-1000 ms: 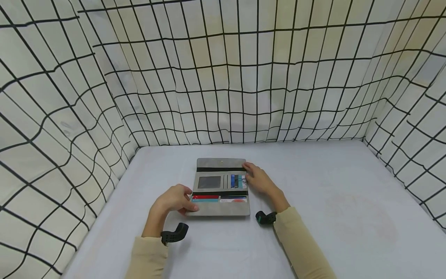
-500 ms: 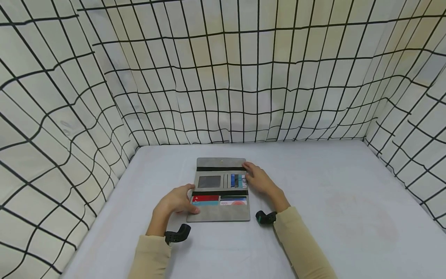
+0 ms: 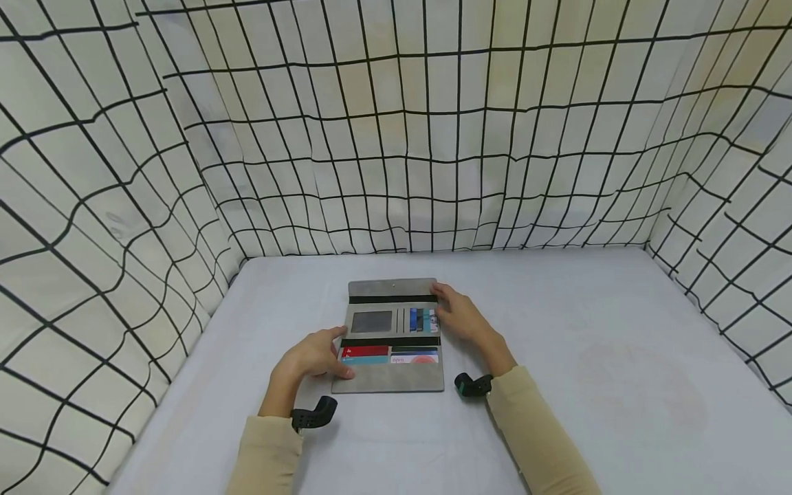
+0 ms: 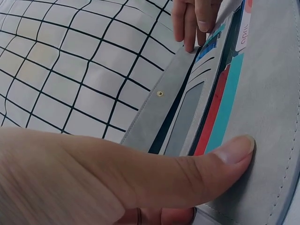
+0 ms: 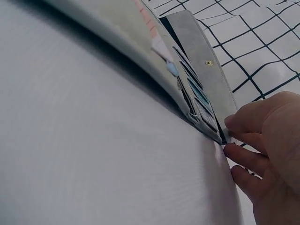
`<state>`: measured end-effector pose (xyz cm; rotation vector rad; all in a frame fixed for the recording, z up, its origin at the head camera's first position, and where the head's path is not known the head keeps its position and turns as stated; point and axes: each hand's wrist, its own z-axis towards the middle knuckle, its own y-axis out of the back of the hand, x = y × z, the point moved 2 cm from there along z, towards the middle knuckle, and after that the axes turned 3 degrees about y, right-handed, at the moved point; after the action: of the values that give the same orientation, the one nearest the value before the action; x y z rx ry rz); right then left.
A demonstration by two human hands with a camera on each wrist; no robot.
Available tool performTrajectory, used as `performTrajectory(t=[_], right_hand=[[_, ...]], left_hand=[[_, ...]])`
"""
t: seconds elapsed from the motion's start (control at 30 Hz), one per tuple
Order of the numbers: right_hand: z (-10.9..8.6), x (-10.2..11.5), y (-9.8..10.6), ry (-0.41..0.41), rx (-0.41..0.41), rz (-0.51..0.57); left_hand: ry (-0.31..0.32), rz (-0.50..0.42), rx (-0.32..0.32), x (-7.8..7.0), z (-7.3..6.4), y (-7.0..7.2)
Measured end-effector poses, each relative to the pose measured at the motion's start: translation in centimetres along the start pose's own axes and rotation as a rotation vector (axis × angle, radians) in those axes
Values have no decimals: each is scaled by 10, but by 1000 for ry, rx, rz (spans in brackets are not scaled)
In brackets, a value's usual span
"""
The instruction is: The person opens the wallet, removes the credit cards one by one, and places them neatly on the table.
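An unfolded grey wallet (image 3: 388,379) lies on the white table, its snap flap (image 3: 393,287) at the far end. Cards fill the slots: red and teal cards (image 3: 365,351) at the near left, a white card (image 3: 413,359) beside them, and blue ones (image 3: 413,320) in the middle panel. My left hand (image 3: 312,354) grips the near left edge, thumb on the front panel and fingers mostly hidden under it. At the far right edge, my right hand (image 3: 464,317) pinches the wallet by the flap, thumb on top; in the right wrist view its fingers (image 5: 248,158) are at the edge.
A white tabletop (image 3: 594,357) spreads around the wallet. Black netting (image 3: 433,161) over white cloth walls in the back and both sides. A black wrist camera (image 3: 314,414) sits on the left wrist, another black camera (image 3: 473,386) on the right.
The wallet's near panel has come down flatter towards me, showing more of its cards. My left hand has shifted slightly right. My right hand has stayed nearly in place at the far right edge.
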<state>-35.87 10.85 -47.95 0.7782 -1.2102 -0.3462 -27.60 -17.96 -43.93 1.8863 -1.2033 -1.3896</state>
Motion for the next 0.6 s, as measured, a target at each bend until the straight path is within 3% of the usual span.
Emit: performTrajectory(t=[0.6], right_hand=[[-3, 11, 5, 3, -1, -18]], left_hand=[[14, -19, -16, 0, 0, -2]])
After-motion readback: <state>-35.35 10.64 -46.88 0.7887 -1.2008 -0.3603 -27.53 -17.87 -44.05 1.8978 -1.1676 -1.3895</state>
